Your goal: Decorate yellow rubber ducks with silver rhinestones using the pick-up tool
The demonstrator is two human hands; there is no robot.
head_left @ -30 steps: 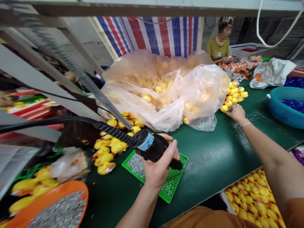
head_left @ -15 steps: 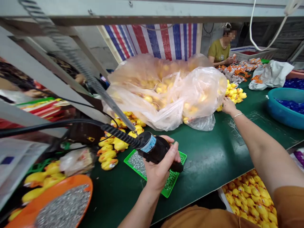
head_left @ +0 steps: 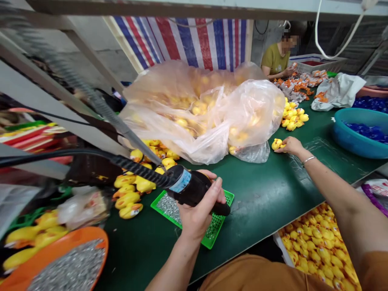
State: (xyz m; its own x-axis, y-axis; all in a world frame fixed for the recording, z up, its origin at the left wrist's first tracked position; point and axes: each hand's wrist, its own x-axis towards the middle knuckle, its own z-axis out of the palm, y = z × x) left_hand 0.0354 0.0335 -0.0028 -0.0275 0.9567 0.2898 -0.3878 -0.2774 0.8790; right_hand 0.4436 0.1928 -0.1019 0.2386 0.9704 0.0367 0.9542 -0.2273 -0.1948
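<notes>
My left hand [head_left: 200, 206] is wrapped round a black electric screwdriver [head_left: 194, 188] with a blue label, hung on a coiled spring and fed by a thick cable. Below it lies a green perforated tray [head_left: 218, 226] with small silvery screws [head_left: 169, 208] in its left part. Out to the right, my right hand [head_left: 291, 145] pinches a small yellow rubber duck [head_left: 277, 144] just above the green table. Behind that hand is a pile of yellow ducks [head_left: 292, 116], beside a large clear plastic bag [head_left: 200, 121] with more ducks inside.
Several ducks [head_left: 129, 198] lie left of the tray. An orange dish [head_left: 101, 258] of silvery screws stands at front left. A blue basin [head_left: 348, 137] is at right. Below the table edge sits a box of ducks [head_left: 318, 242]. A co-worker [head_left: 275, 56] sits at the back.
My right hand has drawn back from the duck pile toward me, with one duck in its fingers. My left hand still holds the screwdriver over the tray. The view has shifted slightly.
</notes>
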